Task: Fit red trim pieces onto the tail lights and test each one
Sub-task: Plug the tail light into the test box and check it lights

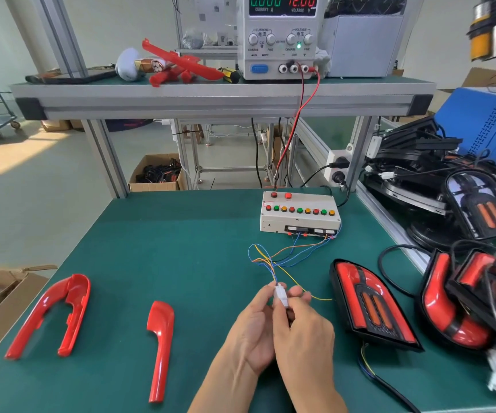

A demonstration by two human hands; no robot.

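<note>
Two red trims, the U-shaped one (51, 314) and the straight one (160, 350), are left lying loose on the mat (181, 248), not yet fitted. At centre a white plug (281, 295) is pinched between the left hand (254, 332) and right hand (300, 332), fingers curled round it. To the right, a trimmed light (372, 305) is laid flat, seemingly up for testing on the box (299, 214), with more lights (455, 305) piled beyond.

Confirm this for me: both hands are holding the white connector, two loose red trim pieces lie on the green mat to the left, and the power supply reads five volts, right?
Not quite. In the head view the power supply reads 12.00 volts, not five. The rest holds: left hand and right hand pinch the white connector, and two red trim pieces lie left on the green mat.
</note>
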